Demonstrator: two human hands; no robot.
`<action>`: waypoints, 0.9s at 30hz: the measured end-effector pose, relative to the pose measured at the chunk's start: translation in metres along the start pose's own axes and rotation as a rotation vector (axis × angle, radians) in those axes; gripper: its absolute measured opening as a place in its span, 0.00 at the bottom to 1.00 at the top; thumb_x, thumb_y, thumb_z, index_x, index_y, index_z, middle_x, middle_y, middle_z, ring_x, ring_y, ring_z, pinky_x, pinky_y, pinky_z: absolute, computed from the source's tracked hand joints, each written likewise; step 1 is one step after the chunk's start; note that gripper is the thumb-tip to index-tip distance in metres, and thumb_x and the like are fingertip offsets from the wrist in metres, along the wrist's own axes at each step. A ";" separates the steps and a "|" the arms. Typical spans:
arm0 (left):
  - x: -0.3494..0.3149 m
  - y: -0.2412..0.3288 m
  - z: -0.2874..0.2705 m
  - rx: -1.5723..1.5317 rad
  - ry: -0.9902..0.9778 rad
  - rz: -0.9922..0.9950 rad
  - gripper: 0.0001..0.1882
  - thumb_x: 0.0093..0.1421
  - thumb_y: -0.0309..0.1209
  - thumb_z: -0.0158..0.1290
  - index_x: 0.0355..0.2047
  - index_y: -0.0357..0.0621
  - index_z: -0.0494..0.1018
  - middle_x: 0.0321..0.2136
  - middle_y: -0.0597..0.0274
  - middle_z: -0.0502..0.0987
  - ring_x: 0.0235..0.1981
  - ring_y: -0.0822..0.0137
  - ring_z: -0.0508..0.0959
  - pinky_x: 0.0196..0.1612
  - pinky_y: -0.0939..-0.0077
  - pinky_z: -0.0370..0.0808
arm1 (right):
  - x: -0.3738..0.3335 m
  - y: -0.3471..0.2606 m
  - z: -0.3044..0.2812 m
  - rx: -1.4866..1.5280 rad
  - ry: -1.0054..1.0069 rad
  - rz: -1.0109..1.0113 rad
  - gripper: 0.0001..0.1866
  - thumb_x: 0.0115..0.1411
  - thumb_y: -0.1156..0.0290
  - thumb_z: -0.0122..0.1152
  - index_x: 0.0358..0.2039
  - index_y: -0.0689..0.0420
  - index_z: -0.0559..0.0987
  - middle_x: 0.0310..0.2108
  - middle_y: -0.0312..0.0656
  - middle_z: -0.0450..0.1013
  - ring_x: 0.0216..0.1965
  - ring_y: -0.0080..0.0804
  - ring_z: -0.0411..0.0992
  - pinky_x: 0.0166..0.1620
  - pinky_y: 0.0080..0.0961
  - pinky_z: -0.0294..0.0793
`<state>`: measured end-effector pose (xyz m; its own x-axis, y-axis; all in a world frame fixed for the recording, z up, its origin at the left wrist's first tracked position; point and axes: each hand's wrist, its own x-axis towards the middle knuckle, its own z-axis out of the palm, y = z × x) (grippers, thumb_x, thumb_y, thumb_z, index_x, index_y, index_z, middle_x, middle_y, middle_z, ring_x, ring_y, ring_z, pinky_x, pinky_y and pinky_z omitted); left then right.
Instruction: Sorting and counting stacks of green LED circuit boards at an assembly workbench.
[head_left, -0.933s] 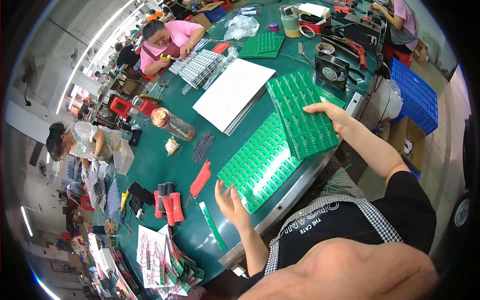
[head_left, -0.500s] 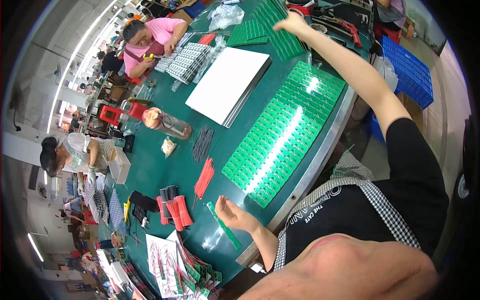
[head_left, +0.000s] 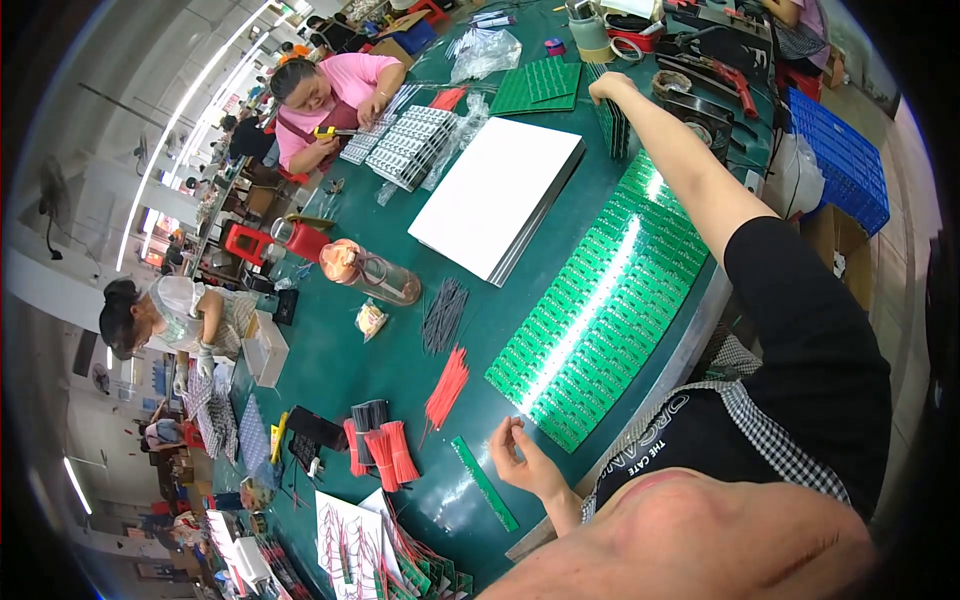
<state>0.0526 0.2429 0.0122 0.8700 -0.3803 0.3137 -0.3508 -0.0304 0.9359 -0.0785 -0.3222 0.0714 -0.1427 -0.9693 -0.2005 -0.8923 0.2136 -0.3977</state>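
At the far side of the table my right hand [head_left: 612, 88] is closed on the top edge of a stack of green circuit board panels [head_left: 612, 128], tilted up and seen nearly edge-on. My left hand [head_left: 524, 464] hovers over the near table edge, its fingers loosely curled with nothing visible in them. Just left of it lies a narrow green circuit board strip [head_left: 484, 484]. Between my hands, a wide spread of green circuit board panels [head_left: 600, 320] covers the table's right side. More green panels [head_left: 538, 86] lie flat left of my right hand.
A white board stack [head_left: 495, 195], loose black wires [head_left: 443, 316], red wires [head_left: 446, 388] and wire bundles [head_left: 385, 446] lie on the table [head_left: 345, 370]. A bottle [head_left: 372, 274] stands farther left. Wired boards [head_left: 360, 545] are nearby. Two co-workers sit across; a blue crate [head_left: 838, 160] is at right.
The green panel stack under my right hand has gone from lying broad-side in view to tilted up, nearly edge-on. My left hand's fingers have curled a little. The whole view has shifted.
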 end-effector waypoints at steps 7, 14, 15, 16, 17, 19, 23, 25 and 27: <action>0.001 0.005 0.003 -0.054 -0.078 -0.065 0.08 0.57 0.19 0.45 0.36 0.31 0.71 0.30 0.56 0.73 0.31 0.69 0.74 0.36 0.78 0.73 | 0.070 0.024 0.013 0.572 0.021 -0.043 0.18 0.35 0.69 0.65 0.30 0.63 0.79 0.34 0.46 0.74 0.32 0.37 0.72 0.38 0.32 0.71; 0.003 0.001 0.001 -0.068 -0.080 -0.096 0.08 0.57 0.20 0.45 0.36 0.31 0.71 0.29 0.56 0.74 0.30 0.70 0.74 0.35 0.78 0.73 | 0.075 0.053 0.042 1.061 -0.338 -0.008 0.14 0.46 0.76 0.59 0.36 0.62 0.75 0.33 0.46 0.74 0.32 0.42 0.73 0.40 0.37 0.72; 0.002 0.001 0.001 -0.092 -0.095 -0.120 0.08 0.57 0.20 0.45 0.36 0.31 0.71 0.29 0.56 0.74 0.30 0.70 0.74 0.35 0.78 0.73 | 0.073 0.058 0.041 1.065 -0.336 -0.010 0.14 0.46 0.76 0.59 0.36 0.62 0.75 0.33 0.46 0.74 0.32 0.42 0.73 0.40 0.37 0.72; 0.002 0.001 0.001 -0.116 -0.111 -0.144 0.08 0.57 0.20 0.46 0.36 0.31 0.71 0.29 0.56 0.74 0.30 0.70 0.74 0.35 0.78 0.73 | 0.070 0.064 0.042 1.216 -0.423 -0.005 0.14 0.46 0.75 0.59 0.36 0.61 0.75 0.34 0.45 0.74 0.33 0.42 0.73 0.41 0.38 0.72; 0.002 0.001 0.001 -0.118 -0.111 -0.139 0.08 0.57 0.20 0.46 0.36 0.31 0.71 0.29 0.56 0.74 0.30 0.70 0.74 0.35 0.78 0.73 | 0.065 0.067 0.043 1.367 -0.512 0.000 0.14 0.47 0.75 0.60 0.36 0.61 0.75 0.34 0.45 0.74 0.34 0.41 0.74 0.42 0.39 0.72; 0.002 0.002 0.002 -0.123 -0.123 -0.149 0.08 0.57 0.20 0.46 0.37 0.31 0.71 0.29 0.56 0.74 0.30 0.71 0.73 0.35 0.79 0.72 | 0.057 0.067 0.047 1.354 -0.541 0.000 0.14 0.47 0.74 0.60 0.37 0.61 0.75 0.34 0.45 0.74 0.35 0.41 0.74 0.43 0.39 0.72; 0.004 0.000 0.003 -0.102 -0.141 -0.177 0.08 0.58 0.20 0.46 0.37 0.31 0.71 0.29 0.56 0.74 0.31 0.71 0.73 0.36 0.78 0.73 | 0.049 0.056 0.054 1.320 -0.641 -0.013 0.14 0.46 0.74 0.61 0.36 0.60 0.75 0.33 0.46 0.75 0.34 0.42 0.74 0.42 0.41 0.72; 0.000 0.010 0.005 -0.156 -0.185 -0.181 0.08 0.58 0.21 0.46 0.37 0.31 0.71 0.29 0.57 0.74 0.31 0.71 0.73 0.35 0.79 0.72 | 0.067 0.073 0.039 1.218 -0.411 -0.028 0.14 0.44 0.75 0.59 0.35 0.62 0.75 0.32 0.47 0.75 0.31 0.43 0.73 0.39 0.42 0.71; 0.002 0.005 0.006 -0.159 -0.182 -0.184 0.08 0.58 0.21 0.46 0.37 0.31 0.71 0.29 0.57 0.74 0.31 0.72 0.73 0.36 0.79 0.72 | 0.071 0.062 0.049 1.172 -0.223 0.055 0.20 0.37 0.78 0.61 0.36 0.63 0.75 0.32 0.50 0.72 0.33 0.45 0.69 0.39 0.36 0.67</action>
<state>0.0505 0.2367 0.0161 0.8327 -0.5414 0.1162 -0.1219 0.0255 0.9922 -0.1228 -0.3713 -0.0114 0.0122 -0.9376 -0.3476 0.0631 0.3476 -0.9355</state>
